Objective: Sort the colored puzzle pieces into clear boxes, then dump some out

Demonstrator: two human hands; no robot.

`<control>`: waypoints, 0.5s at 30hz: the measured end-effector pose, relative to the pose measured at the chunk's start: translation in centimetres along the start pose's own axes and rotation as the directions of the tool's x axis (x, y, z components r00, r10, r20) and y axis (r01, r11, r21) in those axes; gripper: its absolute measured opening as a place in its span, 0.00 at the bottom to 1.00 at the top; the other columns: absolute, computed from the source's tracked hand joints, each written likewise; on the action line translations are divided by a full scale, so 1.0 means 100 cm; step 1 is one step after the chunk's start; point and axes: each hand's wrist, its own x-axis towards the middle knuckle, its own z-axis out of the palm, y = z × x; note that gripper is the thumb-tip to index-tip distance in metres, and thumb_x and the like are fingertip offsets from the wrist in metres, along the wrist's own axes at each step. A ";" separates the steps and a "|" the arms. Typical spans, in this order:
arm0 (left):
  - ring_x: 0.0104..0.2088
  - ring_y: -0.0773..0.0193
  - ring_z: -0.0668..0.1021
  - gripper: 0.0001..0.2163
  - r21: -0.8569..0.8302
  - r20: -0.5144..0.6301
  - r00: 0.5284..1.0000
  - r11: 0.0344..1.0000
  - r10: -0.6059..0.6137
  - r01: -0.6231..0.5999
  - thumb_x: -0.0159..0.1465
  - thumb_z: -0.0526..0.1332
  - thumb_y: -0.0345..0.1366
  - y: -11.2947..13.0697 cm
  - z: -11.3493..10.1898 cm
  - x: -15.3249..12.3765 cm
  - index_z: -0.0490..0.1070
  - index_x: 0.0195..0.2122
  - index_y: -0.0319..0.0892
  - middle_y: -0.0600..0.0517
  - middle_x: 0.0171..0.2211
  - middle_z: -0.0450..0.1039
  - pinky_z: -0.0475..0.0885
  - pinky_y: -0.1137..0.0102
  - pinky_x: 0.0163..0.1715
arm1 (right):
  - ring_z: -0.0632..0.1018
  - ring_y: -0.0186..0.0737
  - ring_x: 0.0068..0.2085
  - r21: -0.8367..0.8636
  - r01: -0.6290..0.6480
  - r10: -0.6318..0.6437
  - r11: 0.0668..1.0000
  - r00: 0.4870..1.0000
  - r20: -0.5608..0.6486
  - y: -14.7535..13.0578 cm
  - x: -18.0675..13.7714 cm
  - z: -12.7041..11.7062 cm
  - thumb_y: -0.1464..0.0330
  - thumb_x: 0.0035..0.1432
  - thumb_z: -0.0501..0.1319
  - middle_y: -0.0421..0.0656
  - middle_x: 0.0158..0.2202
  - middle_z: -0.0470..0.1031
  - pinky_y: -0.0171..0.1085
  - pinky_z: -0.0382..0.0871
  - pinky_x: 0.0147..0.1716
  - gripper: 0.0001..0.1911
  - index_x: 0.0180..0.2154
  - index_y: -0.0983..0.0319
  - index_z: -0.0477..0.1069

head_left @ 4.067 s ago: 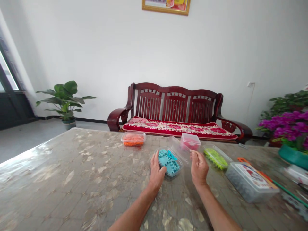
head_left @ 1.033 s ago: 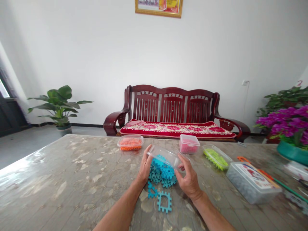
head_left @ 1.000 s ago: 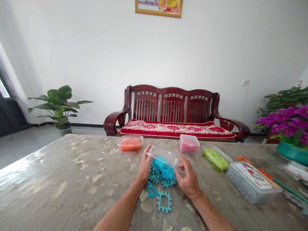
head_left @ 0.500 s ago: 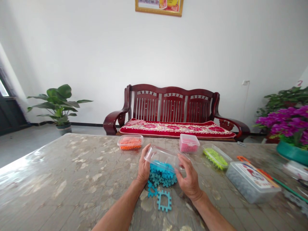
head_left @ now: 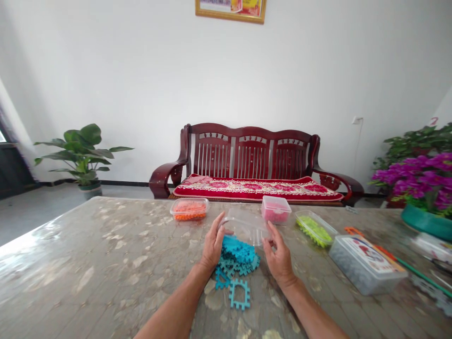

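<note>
Between my two hands is a clear plastic container, tilted above a heap of blue interlocking toy pieces. My left hand grips its left end, and my right hand has fingers and thumb closed on its right end. The heap rests on the table, directly under and in front of the container. A square-holed teal piece lies flat nearer to me, beside a smaller blue piece at the heap's front edge.
Behind my hands stand a tub of orange pieces and a lidded pink box. To the right are a tray of lime-green pieces, a grey lidded box and a teal flowerpot. A wooden bench stands beyond the table.
The container has tipped further over and its blue pieces now lie in the heap below. My right hand has shifted its hold on the right end. The view has moved slightly.
</note>
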 end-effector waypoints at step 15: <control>0.41 0.58 0.80 0.19 0.199 0.141 0.989 0.980 -0.047 0.018 0.68 0.48 0.46 -0.005 0.000 0.003 0.73 0.50 0.44 0.50 0.37 0.81 0.71 0.66 0.46 | 0.75 0.36 0.23 0.416 -0.409 0.488 0.812 0.867 -0.100 0.003 0.012 -0.006 0.61 0.51 0.62 0.38 0.32 0.72 0.35 0.73 0.19 0.29 0.54 0.63 0.64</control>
